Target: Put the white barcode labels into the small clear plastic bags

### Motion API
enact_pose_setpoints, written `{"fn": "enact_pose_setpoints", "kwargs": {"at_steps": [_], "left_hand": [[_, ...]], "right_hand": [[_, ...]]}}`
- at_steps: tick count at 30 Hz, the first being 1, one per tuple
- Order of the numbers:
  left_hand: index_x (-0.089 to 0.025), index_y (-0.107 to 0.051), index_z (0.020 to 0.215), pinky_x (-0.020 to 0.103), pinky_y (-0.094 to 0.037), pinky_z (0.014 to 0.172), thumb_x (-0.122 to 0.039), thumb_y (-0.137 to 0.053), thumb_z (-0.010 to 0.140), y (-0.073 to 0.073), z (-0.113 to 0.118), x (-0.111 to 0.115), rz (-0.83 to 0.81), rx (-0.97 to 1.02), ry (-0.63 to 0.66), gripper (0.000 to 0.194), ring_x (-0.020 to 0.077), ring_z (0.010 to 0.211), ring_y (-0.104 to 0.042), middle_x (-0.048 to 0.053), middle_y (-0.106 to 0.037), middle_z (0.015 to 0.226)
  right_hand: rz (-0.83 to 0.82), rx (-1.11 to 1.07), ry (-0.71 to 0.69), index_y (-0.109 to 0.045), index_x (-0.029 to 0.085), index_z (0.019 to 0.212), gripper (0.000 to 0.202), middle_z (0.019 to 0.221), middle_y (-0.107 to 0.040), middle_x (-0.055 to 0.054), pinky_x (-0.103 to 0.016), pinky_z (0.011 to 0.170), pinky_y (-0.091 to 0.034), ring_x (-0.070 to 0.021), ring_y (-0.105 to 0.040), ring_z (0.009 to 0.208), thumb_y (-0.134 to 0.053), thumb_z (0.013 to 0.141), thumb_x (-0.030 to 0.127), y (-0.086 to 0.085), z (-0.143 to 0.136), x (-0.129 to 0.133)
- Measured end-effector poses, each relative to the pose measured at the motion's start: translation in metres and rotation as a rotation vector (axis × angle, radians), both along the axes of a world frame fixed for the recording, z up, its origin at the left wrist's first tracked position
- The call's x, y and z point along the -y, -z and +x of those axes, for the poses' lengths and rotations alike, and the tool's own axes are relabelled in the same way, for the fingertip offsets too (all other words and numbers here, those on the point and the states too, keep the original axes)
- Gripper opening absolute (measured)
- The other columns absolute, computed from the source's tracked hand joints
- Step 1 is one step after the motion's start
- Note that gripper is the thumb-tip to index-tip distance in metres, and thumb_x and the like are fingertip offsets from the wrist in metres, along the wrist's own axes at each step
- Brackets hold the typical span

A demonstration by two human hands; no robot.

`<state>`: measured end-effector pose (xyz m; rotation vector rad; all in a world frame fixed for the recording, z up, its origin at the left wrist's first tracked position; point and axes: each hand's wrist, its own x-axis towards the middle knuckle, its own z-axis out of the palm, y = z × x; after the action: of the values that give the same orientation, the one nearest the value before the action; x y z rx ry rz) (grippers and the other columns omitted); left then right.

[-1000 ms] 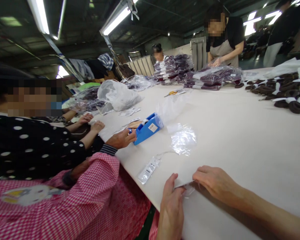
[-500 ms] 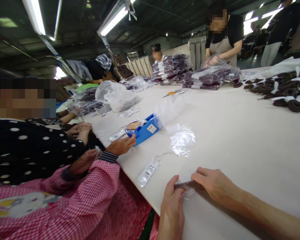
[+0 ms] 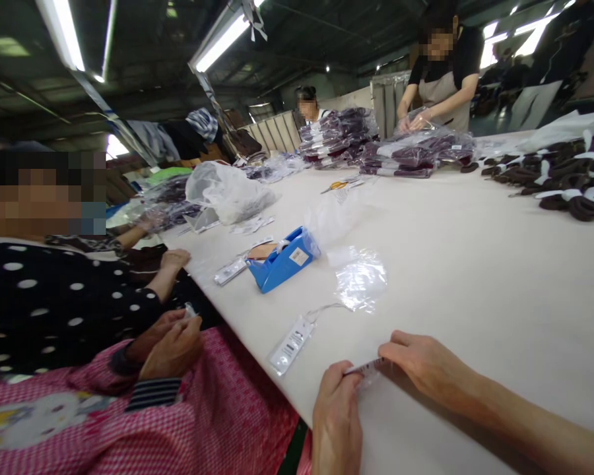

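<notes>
Clear plastic sleeve (image 3: 363, 369), flat, at near table (image 3: 475, 277) edge: pinched between left hand (image 3: 335, 415) and right hand (image 3: 423, 366). Tag (image 3: 290, 343) just left of it. Bag (image 3: 360, 280) and blue tape dispenser (image 3: 283, 258) beyond.

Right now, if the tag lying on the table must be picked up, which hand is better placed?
Left. The left hand is nearer the tag, which lies to its left, while the right hand sits farther right. Both pinch a small strip.
</notes>
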<state>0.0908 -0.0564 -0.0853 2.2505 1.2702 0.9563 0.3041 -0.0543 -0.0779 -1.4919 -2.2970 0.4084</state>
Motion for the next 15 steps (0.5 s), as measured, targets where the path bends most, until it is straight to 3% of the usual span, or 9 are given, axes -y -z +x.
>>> {"fn": "enact_pose_setpoints", "kwargs": {"at_steps": [7,15], "left_hand": [[-0.021,-0.068,0.098,0.032,-0.054,0.088,-0.018,-0.043,0.093,-0.0017,-0.0029,0.0021,-0.044,-0.052,-0.016,0.026,0.0210,0.100,-0.063,0.009,-0.063,0.106],[-0.019,-0.067,0.098,0.032,-0.055,0.083,-0.017,-0.040,0.094,-0.0014,-0.0035,-0.0005,-0.064,-0.075,-0.010,0.028,0.0204,0.095,-0.063,0.009,-0.061,0.102]], "right_hand": [[-0.042,-0.311,0.084,-0.059,0.021,0.091,0.014,0.079,-0.064,-0.001,-0.025,0.064,-0.041,-0.0153,-0.058,0.071,-0.044,0.094,0.019,-0.0030,0.0022,0.0020],[-0.048,-0.452,0.132,-0.065,0.021,0.089,0.015,0.079,-0.068,-0.001,-0.025,0.065,-0.044,-0.0154,-0.061,0.071,-0.050,0.091,0.020,-0.0048,0.0020,-0.0017]]}}
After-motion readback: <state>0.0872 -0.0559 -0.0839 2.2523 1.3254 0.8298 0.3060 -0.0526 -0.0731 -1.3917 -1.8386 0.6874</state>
